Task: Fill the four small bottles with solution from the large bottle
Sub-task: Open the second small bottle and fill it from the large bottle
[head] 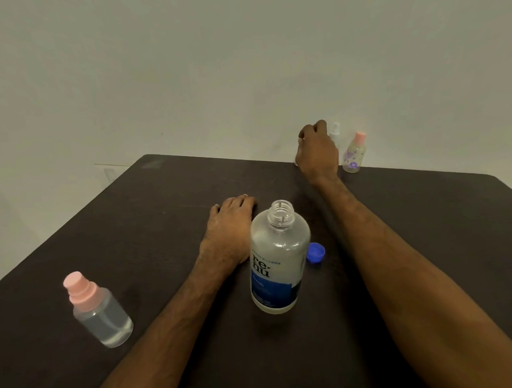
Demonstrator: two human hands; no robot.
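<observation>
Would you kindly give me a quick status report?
Left hand flat on table. Right hand curled at far edge, grip hidden. Large bottle open, blue cap beside it. Near pink-capped bottle holds liquid.

The large bottle (280,257) is cloudy, translucent plastic with a glossy blue label. Just right of it, my blue cap (315,252) looks smooth and shiny. Well left of it, the pink-capped small bottle (99,309) is clear plastic with a matt cap. Under it, the table (162,211) is dark and matt.
</observation>
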